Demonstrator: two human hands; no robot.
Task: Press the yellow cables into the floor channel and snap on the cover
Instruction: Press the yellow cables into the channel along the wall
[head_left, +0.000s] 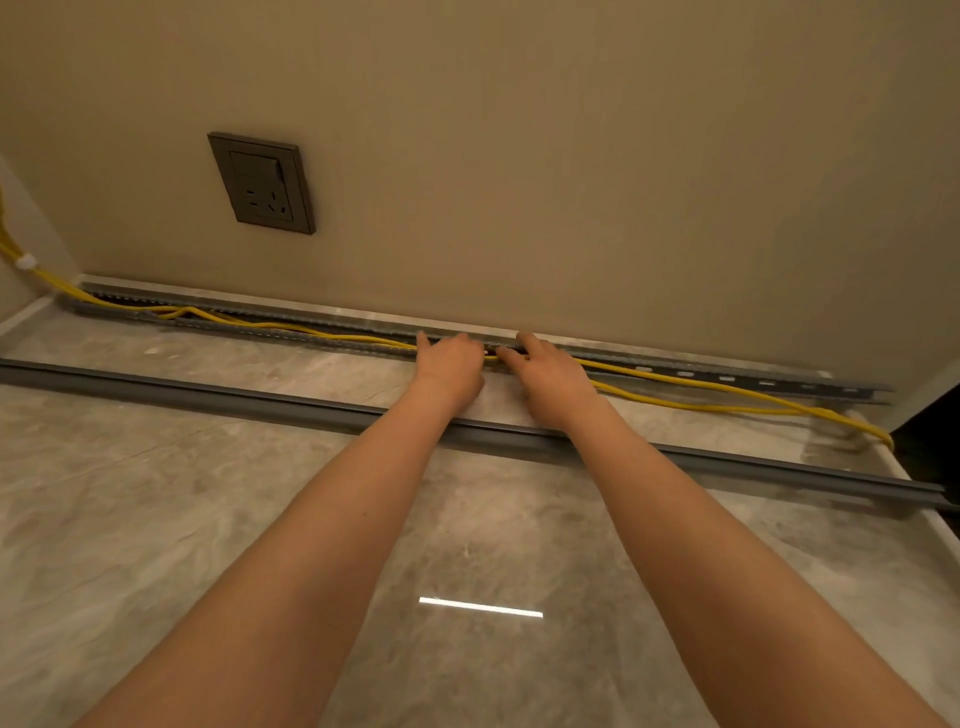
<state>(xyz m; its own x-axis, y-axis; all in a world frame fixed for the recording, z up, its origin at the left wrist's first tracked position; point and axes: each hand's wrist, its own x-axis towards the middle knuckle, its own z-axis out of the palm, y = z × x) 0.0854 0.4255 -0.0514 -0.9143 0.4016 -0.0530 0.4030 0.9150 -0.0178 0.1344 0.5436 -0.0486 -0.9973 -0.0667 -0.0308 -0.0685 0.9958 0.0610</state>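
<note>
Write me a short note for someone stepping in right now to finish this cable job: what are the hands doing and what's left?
Left hand and right hand: side by side, fingers pressing the yellow cables down at the middle of the floor channel along the wall.
Cables: left of the hands they lie mostly in the channel, a bit wavy; right of the hands one strand sags out onto the floor.
Cover: long grey strip lying loose on the floor, nearer than the channel, not fitted.
Left to do: tuck in the right stretch, then snap the cover on.

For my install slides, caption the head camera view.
Both hands press yellow cables into the floor channel; the cover lies beside it.
</note>
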